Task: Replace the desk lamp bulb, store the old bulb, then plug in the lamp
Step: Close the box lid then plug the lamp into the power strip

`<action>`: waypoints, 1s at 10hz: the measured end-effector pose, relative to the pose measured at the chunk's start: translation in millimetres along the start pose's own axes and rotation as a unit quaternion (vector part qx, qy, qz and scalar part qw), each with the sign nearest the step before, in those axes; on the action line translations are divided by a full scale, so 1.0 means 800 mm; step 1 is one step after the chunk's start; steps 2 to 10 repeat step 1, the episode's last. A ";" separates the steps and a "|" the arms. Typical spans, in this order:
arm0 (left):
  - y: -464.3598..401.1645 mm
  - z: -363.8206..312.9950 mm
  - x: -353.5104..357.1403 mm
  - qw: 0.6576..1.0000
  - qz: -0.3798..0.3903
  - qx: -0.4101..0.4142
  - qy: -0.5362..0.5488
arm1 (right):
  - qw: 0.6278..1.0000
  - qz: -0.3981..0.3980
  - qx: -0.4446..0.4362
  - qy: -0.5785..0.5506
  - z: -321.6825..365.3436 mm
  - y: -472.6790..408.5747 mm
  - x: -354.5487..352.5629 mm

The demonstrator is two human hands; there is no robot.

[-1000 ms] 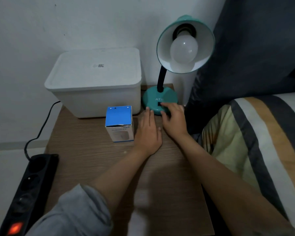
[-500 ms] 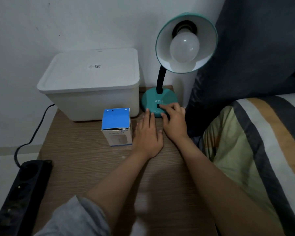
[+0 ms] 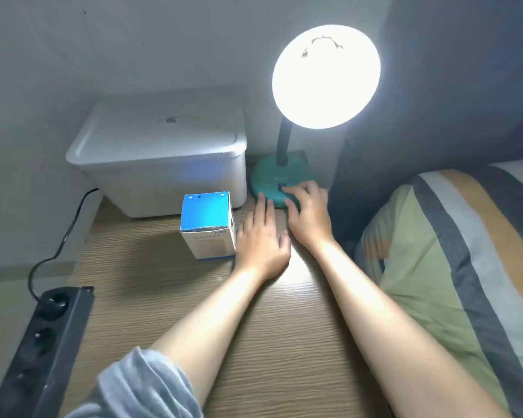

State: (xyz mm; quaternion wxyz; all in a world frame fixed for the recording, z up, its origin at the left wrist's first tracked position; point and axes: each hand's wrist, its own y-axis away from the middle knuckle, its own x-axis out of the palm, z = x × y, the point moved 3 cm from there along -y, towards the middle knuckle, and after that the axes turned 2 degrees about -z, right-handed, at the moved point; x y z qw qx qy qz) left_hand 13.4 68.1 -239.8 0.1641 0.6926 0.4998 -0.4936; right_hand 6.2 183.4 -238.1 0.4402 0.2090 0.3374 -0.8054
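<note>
A teal desk lamp stands at the back of the wooden table [image 3: 169, 300]; its shade [image 3: 326, 76] glows bright white, so the bulb inside is lost in glare. My right hand [image 3: 308, 215] rests on the lamp's teal base [image 3: 267, 176], with a fingertip on the dark switch [image 3: 283, 187]. My left hand [image 3: 261, 239] lies flat on the table beside the base, fingers together, holding nothing. A small blue-topped cardboard box [image 3: 207, 224] stands closed just left of my left hand.
A white lidded plastic bin [image 3: 160, 152] sits behind the box against the wall. A black power strip [image 3: 40, 342] lies off the table's left edge, its cable [image 3: 64, 236] running up behind the bin. A striped pillow [image 3: 453, 267] borders the table's right side.
The lamp has switched on; its shade was dark before and now shines brightly. Both hands stay almost where they were, the right fingertip on the switch. The view shifted slightly.
</note>
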 end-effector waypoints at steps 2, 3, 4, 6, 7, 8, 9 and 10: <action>0.002 0.001 0.004 1.000 -0.006 -0.007 0.002 | 1.000 0.008 -0.003 0.006 0.001 0.000 -0.001; 0.002 0.001 0.004 1.000 -0.006 -0.007 0.002 | 1.000 0.008 -0.003 0.006 0.001 0.000 -0.001; 0.002 0.001 0.004 1.000 -0.006 -0.007 0.002 | 1.000 0.008 -0.003 0.006 0.001 0.000 -0.001; 0.002 0.001 0.004 1.000 -0.006 -0.007 0.002 | 1.000 0.008 -0.003 0.006 0.001 0.000 -0.001; 0.002 0.001 0.004 1.000 -0.006 -0.007 0.002 | 1.000 0.008 -0.003 0.006 0.001 0.000 -0.001; 0.002 0.001 0.004 1.000 -0.006 -0.007 0.002 | 1.000 0.008 -0.003 0.006 0.001 0.000 -0.001; 0.002 0.001 0.004 1.000 -0.006 -0.007 0.002 | 1.000 0.008 -0.003 0.006 0.001 0.000 -0.001; 0.002 0.001 0.004 1.000 -0.006 -0.007 0.002 | 1.000 0.008 -0.003 0.006 0.001 0.000 -0.001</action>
